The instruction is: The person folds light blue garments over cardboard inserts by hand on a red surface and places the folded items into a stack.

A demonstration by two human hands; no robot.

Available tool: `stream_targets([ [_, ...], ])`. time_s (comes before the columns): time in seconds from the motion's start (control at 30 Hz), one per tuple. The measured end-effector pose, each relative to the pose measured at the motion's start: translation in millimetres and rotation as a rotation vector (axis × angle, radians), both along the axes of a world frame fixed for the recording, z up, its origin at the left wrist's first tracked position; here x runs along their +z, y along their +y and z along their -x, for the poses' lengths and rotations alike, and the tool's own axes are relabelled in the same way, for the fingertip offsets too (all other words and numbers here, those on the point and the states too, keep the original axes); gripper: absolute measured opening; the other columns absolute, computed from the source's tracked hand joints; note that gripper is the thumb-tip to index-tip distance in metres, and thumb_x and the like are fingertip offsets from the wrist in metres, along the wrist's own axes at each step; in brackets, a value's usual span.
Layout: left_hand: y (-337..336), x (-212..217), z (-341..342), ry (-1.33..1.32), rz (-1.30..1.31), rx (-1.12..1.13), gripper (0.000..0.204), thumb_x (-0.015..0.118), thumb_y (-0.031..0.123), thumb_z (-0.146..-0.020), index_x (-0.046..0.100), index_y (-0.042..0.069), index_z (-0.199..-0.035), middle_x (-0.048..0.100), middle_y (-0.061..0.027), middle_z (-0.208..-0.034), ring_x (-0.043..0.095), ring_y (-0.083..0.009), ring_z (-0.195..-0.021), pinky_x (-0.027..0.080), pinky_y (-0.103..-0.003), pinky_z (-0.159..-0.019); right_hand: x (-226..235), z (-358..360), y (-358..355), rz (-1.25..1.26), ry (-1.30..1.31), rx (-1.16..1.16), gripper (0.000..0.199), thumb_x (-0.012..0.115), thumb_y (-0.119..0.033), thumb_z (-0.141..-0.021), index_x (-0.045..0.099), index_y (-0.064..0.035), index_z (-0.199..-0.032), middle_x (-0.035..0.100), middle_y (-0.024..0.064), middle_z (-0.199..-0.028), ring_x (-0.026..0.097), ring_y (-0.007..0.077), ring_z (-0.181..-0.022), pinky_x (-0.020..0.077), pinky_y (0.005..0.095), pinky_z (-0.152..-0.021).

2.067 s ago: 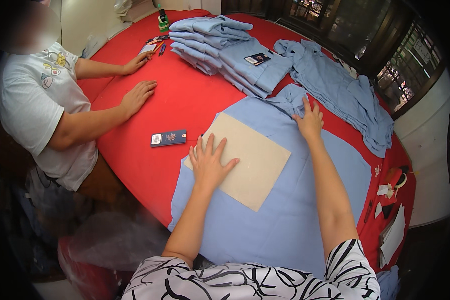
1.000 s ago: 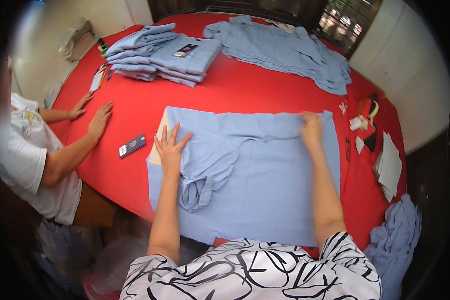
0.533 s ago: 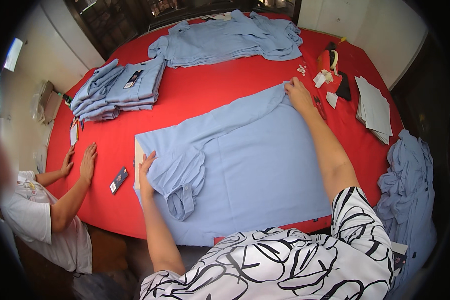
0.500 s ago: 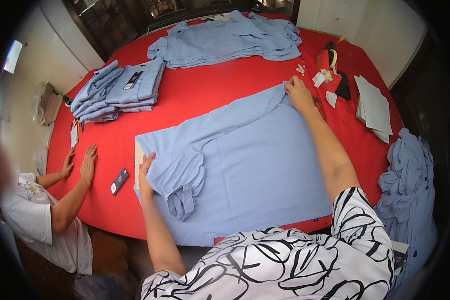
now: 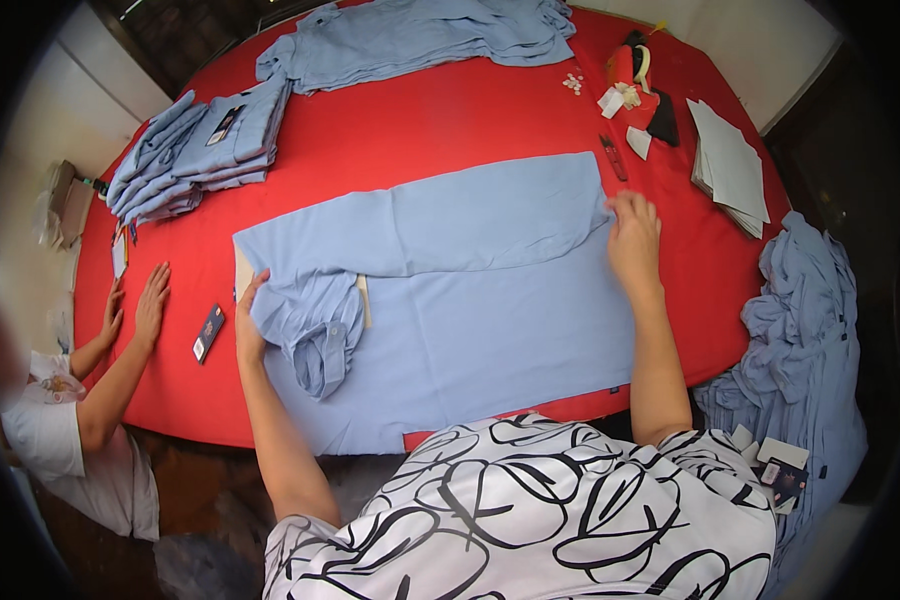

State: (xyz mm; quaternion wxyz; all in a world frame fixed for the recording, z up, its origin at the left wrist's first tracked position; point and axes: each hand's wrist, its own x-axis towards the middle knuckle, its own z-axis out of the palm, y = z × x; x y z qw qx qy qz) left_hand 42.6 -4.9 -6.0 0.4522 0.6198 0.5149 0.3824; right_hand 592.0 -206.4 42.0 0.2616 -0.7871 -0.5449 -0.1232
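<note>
Beige bd point(image 5: 243, 272) part. in folded blue shirt point(image 5: 470, 220); L hand point(image 5: 251, 318) at edge.

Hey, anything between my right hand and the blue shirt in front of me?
Nothing visible: your right hand is at the right edge of the blue shirt. The slim red tool lies beyond the hand.

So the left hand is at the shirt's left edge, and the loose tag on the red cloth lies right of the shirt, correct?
Not quite: the head view shows the loose tag on the red cloth lying left of the shirt, not right. The left hand is at the shirt's left edge.
</note>
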Motion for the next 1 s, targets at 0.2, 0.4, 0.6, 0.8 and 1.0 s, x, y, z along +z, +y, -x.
stream_targets([
  [0.2,3,2,2,0.269,-0.216,-0.147,0.016,0.059,0.008,-0.086,0.055,0.001,-0.1,0.052,-0.0147,-0.144,0.045,-0.0311,-0.134,0.03,-0.039,-0.114,-42,-3,88,0.052,0.092,0.052,0.046,0.053,-0.031,-0.097,0.053,-0.0088,-0.137,0.037,0.0157,-0.151,0.028,0.0308,-0.143,0.0198,0.0512,-0.116],
  [0.4,-10,3,1,0.326,-0.275,-0.069,0.015,0.062,0.014,-0.087,0.054,0.004,-0.095,0.055,-0.0115,-0.142,0.03,-0.0335,-0.146,0.006,-0.044,-0.122,-49,2,96,0.289,-0.139,-0.116,0.056,0.047,-0.045,-0.098,0.048,-0.0102,-0.143,0.036,0.0181,-0.152,0.026,0.0324,-0.145,0.0153,0.05,-0.119],
  [0.6,-4,-19,22,0.343,-0.332,-0.058,0.009,0.061,0.014,-0.088,0.057,0.006,-0.091,0.057,-0.0107,-0.139,0.031,-0.0291,-0.146,0.001,-0.045,-0.123,-8,181,97,-0.026,0.31,0.848,0.048,0.069,-0.014,-0.079,0.061,-0.0067,-0.126,0.055,0.0172,-0.131,0.049,0.0361,-0.123,0.0377,0.0455,-0.107],
  [0.8,4,-25,19,0.21,-0.309,-0.039,0.013,0.067,0.016,-0.084,0.059,0.008,-0.088,0.058,-0.0094,-0.138,0.033,-0.0284,-0.145,0.005,-0.045,-0.122,-35,329,74,0.098,-0.096,1.329,0.033,0.065,-0.019,-0.077,0.065,-0.0085,-0.108,0.06,0.0113,-0.109,0.053,0.0309,-0.112,0.0392,0.0489,-0.098],
  [1.0,-6,-6,3,0.372,-0.362,0.006,0.022,0.075,0.014,-0.076,0.064,0.007,-0.093,0.059,-0.0092,-0.134,0.04,-0.0283,-0.139,0.022,-0.044,-0.118,17,329,4,0.013,0.081,1.713,0.016,0.064,-0.016,-0.078,0.064,-0.0088,-0.093,0.055,0.0052,-0.085,0.056,0.0233,-0.086,0.0453,0.0366,-0.073],
])
